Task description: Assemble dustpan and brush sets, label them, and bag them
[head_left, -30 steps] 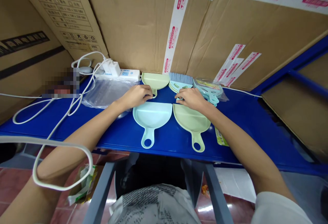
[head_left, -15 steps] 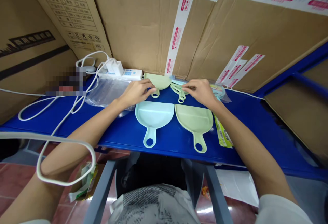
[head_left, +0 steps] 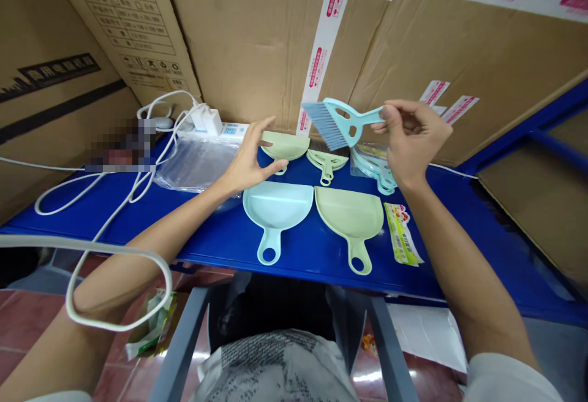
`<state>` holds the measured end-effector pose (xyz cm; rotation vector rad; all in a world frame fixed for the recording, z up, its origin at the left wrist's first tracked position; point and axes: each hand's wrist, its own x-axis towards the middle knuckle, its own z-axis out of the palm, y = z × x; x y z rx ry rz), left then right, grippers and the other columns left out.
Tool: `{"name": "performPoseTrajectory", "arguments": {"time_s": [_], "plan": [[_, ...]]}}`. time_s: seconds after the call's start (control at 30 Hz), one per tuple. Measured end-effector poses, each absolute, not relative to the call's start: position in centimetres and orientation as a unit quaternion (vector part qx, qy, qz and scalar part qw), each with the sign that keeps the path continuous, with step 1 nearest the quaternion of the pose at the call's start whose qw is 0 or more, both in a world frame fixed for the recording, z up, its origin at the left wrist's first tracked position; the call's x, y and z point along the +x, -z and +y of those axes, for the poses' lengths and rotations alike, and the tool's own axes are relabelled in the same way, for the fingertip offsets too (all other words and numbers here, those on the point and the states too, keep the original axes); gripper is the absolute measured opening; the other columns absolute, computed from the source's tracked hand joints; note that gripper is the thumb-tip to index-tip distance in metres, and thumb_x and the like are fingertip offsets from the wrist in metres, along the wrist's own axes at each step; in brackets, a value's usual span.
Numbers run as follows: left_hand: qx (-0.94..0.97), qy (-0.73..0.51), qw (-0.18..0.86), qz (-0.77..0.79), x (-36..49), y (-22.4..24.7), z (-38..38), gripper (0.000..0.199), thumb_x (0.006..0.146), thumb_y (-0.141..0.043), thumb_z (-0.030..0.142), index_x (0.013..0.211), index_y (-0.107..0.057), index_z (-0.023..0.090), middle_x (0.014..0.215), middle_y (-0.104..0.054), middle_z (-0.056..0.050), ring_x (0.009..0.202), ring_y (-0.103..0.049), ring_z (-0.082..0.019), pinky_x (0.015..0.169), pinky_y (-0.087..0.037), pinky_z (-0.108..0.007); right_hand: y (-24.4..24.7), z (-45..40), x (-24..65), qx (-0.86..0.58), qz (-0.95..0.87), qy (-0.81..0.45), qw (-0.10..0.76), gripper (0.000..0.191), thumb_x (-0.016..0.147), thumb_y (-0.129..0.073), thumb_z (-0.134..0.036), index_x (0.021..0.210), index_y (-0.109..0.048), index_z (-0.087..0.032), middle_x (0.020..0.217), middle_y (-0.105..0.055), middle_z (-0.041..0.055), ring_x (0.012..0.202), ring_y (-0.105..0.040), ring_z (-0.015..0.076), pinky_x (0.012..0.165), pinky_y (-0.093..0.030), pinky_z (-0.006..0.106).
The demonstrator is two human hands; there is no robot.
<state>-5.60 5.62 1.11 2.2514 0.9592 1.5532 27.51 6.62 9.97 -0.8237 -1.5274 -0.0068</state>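
My right hand (head_left: 411, 135) pinches the handle of a light blue hand brush (head_left: 351, 121), raised above the table with its bristles toward the left. My left hand (head_left: 252, 157) is empty, thumb and fingers apart, beside a green dustpan (head_left: 285, 144) at the back. Nearer to me a light blue dustpan (head_left: 277, 204) and another green dustpan (head_left: 350, 215) lie side by side, handles toward me. Behind them are green brushes (head_left: 326, 166). More light blue brushes (head_left: 380, 172) lie below my right hand.
A yellow-green card (head_left: 402, 235) lies on the blue table (head_left: 303, 255) at right. Clear plastic bags (head_left: 197, 166) rest at left, before a white power strip (head_left: 234, 131) with plugs. A white cable (head_left: 119, 252) loops over my left forearm. Cardboard (head_left: 248, 46) stands behind.
My right hand has moved right and up from the green brushes and now holds a light blue brush. My left hand has lifted slightly and its fingers have spread.
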Motion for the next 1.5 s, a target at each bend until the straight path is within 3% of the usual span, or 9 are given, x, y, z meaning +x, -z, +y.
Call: {"name": "performPoseTrajectory", "arguments": {"time_s": [0.13, 0.3, 0.6, 0.8, 0.93, 1.13, 1.23, 1.33, 1.5], "plan": [[0.688, -0.579, 0.342, 0.273, -4.8, -0.9, 5.6, 0.097, 0.079, -0.093, 0.064, 0.159, -0.048, 0.034, 0.156, -0.06, -0.016, 0.147, -0.058, -0.039, 0.114, -0.056, -0.053, -10.1, 5.9, 26.1, -0.323, -0.65, -0.119, 0.677, 0.02, 0.101, -0.076, -0.046, 0.1, -0.076, -0.025, 0.085, -0.074, 0.001, 0.069, -0.077, 0.0176, 0.063, -0.066, 0.032], [0.606, -0.549, 0.525, 0.237, -4.0, -2.2, 3.5, 0.065, 0.077, -0.097, 0.057, 0.128, -0.075, 0.024, 0.13, -0.079, -0.013, 0.132, -0.071, -0.038, 0.114, -0.058, -0.052, -9.5, 5.3, 25.0, -0.32, -0.635, -0.24, 0.661, 0.036, 0.094, -0.083, -0.059, 0.095, -0.073, -0.024, 0.081, -0.072, 0.0009, 0.072, -0.079, 0.0178, 0.062, -0.067, 0.029], [0.532, -0.56, 0.555, 0.309, -2.6, -2.9, 1.8, 0.052, 0.068, -0.104, 0.049, 0.106, -0.086, 0.019, 0.119, -0.085, -0.012, 0.12, -0.079, -0.038, 0.113, -0.061, -0.053, -8.9, 4.9, 24.4, -0.301, -0.607, -0.423, 0.601, 0.049, 0.087, -0.084, -0.07, 0.1, -0.072, -0.024, 0.088, -0.073, 0.0026, 0.082, -0.078, 0.0179, 0.071, -0.066, 0.03], [0.523, -0.557, 0.572, 0.297, -2.3, -3.2, 1.3, 0.048, 0.064, -0.106, 0.047, 0.099, -0.087, 0.02, 0.113, -0.086, -0.012, 0.113, -0.081, -0.038, 0.105, -0.066, -0.052, -7.5, 2.6, 22.2, -0.256, -0.744, -0.436, 0.436, 0.067, 0.096, -0.071, -0.074, 0.141, -0.061, -0.025, 0.12, -0.075, 0.0107, 0.096, -0.074, 0.022, 0.071, -0.066, 0.033], [0.561, -0.524, 0.572, 0.289, -1.9, -3.0, 0.9, 0.046, 0.068, -0.103, 0.048, 0.101, -0.086, 0.02, 0.109, -0.086, -0.012, 0.108, -0.082, -0.036, 0.097, -0.069, -0.051, -6.7, 1.4, 21.3, -0.282, -0.768, -0.434, 0.377, 0.058, 0.099, -0.069, -0.068, 0.134, -0.063, -0.022, 0.113, -0.076, 0.0092, 0.086, -0.073, 0.0211, 0.061, -0.067, 0.033], [0.538, -0.575, 0.518, 0.334, -3.6, -3.1, 3.1, 0.036, 0.072, -0.099, 0.04, 0.091, -0.08, 0.016, 0.087, -0.083, -0.009, 0.075, -0.08, -0.022, 0.067, -0.067, -0.032, -7.3, 0.2, 21.7, -0.377, -0.79, -0.194, 0.443, 0.033, 0.105, -0.065, -0.052, 0.092, -0.068, -0.023, 0.075, -0.069, 0.0018, 0.06, -0.066, 0.0179, 0.054, -0.06, 0.032], [0.491, -0.642, 0.453, 0.377, -5.2, -3.7, 4.6, 0.015, 0.079, -0.087, 0.025, 0.087, -0.077, 0.018, 0.084, -0.081, -0.005, 0.063, -0.073, -0.014, 0.059, -0.061, -0.025, -7.2, -1.3, 21.6, -0.339, -0.869, 0.005, 0.36, 0.022, 0.108, -0.057, -0.032, 0.11, -0.076, -0.02, 0.096, -0.079, 0.0085, 0.082, -0.074, 0.0222, 0.069, -0.061, 0.034], [0.449, -0.68, 0.413, 0.407, -6.3, -4.2, 5.5, 0.004, 0.081, -0.075, 0.016, 0.084, -0.075, 0.019, 0.078, -0.078, -0.003, 0.055, -0.066, -0.01, 0.052, -0.053, -0.021, -6.3, -2.5, 20.8, -0.25, -0.934, 0.156, 0.202, 0.038, 0.107, -0.048, -0.011, 0.138, -0.071, -0.014, 0.124, -0.079, 0.0143, 0.099, -0.076, 0.0235, 0.065, -0.055, 0.032], [0.429, -0.681, 0.413, 0.427, -6.5, -4.3, 5.5, 0.005, 0.079, -0.072, 0.015, 0.081, -0.073, 0.019, 0.075, -0.075, -0.003, 0.057, -0.065, -0.01, 0.051, -0.049, -0.021, -4.6, -3.0, 19.5, -0.204, -0.936, 0.28, 0.067, 0.041, 0.105, -0.049, 0.0, 0.135, -0.074, -0.011, 0.106, -0.081, 0.0112, 0.091, -0.072, 0.0225, 0.056, -0.043, 0.033]]}}
